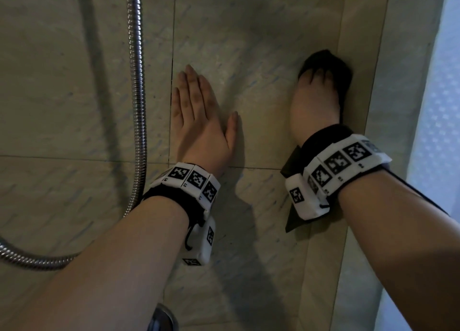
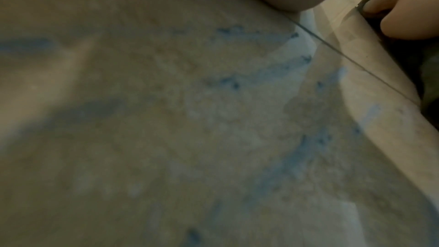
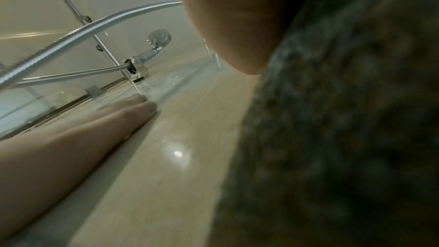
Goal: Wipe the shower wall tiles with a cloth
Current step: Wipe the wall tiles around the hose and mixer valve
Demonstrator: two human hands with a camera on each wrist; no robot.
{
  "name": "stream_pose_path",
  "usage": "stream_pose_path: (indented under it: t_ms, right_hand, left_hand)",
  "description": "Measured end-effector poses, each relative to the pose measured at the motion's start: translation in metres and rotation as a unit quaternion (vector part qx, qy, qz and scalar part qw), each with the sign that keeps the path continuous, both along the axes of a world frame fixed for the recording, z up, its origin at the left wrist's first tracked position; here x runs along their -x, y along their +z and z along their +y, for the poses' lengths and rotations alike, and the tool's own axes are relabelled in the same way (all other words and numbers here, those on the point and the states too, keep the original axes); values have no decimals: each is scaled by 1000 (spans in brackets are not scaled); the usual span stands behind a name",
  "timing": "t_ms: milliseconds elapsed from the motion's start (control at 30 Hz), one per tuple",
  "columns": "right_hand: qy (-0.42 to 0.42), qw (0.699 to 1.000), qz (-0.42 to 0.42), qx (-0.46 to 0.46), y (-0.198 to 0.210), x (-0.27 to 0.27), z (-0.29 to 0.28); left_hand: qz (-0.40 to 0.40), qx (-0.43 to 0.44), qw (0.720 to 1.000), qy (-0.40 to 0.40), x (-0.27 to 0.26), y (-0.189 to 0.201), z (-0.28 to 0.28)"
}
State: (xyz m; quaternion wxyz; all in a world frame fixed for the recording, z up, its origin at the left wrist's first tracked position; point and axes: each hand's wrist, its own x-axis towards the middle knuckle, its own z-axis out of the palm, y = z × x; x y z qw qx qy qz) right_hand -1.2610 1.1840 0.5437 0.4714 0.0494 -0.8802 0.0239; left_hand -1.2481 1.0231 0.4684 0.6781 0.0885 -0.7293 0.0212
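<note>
Pressing into the wall corner at frame right, one dark cloth (image 1: 326,64) is clutched by the right hand (image 1: 315,106). The left hand (image 1: 199,111) is laid flat, fingers straight, on the tiles (image 1: 258,44); one hose (image 1: 137,81) hangs left.

Cloth (image 1: 331,64): dark, bunched, pressed flat against the wall near the right-hand corner, under a hand.
Wall tiles (image 1: 249,44): large, glossy beige, faint blue-grey mottling, thin dark grout lines; upright.

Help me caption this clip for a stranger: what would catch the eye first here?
Two hands on the tiled shower wall: the left hand lies flat with straight fingers beside a tile joint, while the right hand presses a dark cloth against the wall near the corner. Left of both hangs a shiny metal shower hose.
</note>
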Motion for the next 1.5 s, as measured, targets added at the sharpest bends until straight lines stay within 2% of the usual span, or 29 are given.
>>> stream_pose_path:
  t_ms: [233, 500, 567, 767, 900, 1033, 1200, 1367, 1500]
  right_hand:
    - [-22, 1000, -2, 9, 9, 1, -2]
    - [-41, 998, 29, -28, -48, -4, -19]
    - [-16, 995, 81, -54, -63, -2, -25]
    - [118, 969, 153, -155, -89, -3, -42]
    - [166, 957, 131, -196, -84, -2, -40]
    - [146, 951, 127, -241, -73, 3, -33]
    - [118, 960, 118, -226, -60, 5, -32]
    - [92, 973, 124, -169, -43, 7, -24]
    - [50, 985, 109, -122, -45, -9, -33]
  left_hand:
    - [11, 0, 1000, 1, 0, 0, 0]
    - [10, 1, 1000, 4, -1, 0, 1]
    - [10, 0, 1000, -3, 0, 0, 2]
    - [8, 0, 1000, -2, 0, 1, 2]
    - [-4, -2, 1000, -1, 2, 1, 1]
    - [1, 4, 1000, -1, 1, 0, 1]
    - [7, 7, 1000, -5, 3, 0, -1]
    - [20, 12, 1000, -8, 4, 0, -1]
    - [14, 7, 1000, -10, 3, 0, 0]
